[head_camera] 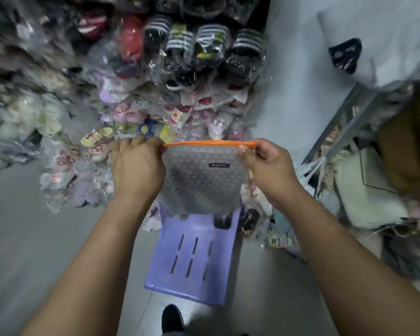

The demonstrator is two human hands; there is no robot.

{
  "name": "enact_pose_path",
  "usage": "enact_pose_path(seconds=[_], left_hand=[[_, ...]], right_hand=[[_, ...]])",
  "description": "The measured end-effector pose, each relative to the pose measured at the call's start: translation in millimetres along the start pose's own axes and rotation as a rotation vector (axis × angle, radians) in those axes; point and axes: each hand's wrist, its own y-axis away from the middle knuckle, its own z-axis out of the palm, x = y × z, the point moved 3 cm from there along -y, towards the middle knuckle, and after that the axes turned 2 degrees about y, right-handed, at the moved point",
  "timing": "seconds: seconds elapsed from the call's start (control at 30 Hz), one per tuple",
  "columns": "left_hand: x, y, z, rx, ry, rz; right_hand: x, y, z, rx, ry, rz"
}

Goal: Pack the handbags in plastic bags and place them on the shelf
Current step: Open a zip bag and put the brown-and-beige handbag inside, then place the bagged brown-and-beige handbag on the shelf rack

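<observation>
A grey patterned handbag (201,180) with a small dark label hangs inside a frosted plastic bag whose top carries an orange zip strip (209,143). My left hand (137,166) pinches the left end of the strip. My right hand (264,163) pinches the right end between thumb and fingers. The bag hangs in the air above a purple plastic stool (192,258). A metal shelf (344,124) with packed goods stands at the right.
A large heap of plastic-wrapped slippers and shoes (180,69) covers the floor ahead and to the left. Furry and grey items (374,197) are piled by the shelf on the right. My dark shoe (171,316) is on the grey floor below the stool.
</observation>
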Motion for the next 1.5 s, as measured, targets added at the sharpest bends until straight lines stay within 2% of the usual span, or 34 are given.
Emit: enact_pose_path(seconds=[0.1,0.23,0.33,0.47,0.67,0.87,1.1,1.33,1.5], left_hand=[[49,-14,-50,0.02,0.155,0.108],[137,-23,-100,-0.038,0.598,0.438],[185,-27,-117,-0.156,0.825,0.545],[227,-40,-128,-0.26,1.023,0.614],[289,-48,-167,-0.425,1.275,0.813],[331,-52,-192,-0.39,1.228,0.964],[340,-64,-205,-0.346,1.06,1.027],[294,-95,-171,-0.291,0.85,0.877],[257,-116,-160,-0.185,0.801,0.79]], right_hand=[[-49,10,-22,0.115,-0.165,-0.045],[-100,21,-53,0.195,-0.354,-0.082],[-129,34,-81,0.267,-0.316,-0.105],[-165,51,-127,0.36,-0.239,-0.161],[-212,77,-182,0.497,-0.143,-0.229],[-240,96,-207,0.532,-0.072,-0.218],[-248,92,-203,0.624,-0.112,-0.259],[-248,83,-215,0.787,-0.222,-0.31],[-249,80,-234,0.925,-0.327,-0.303]])
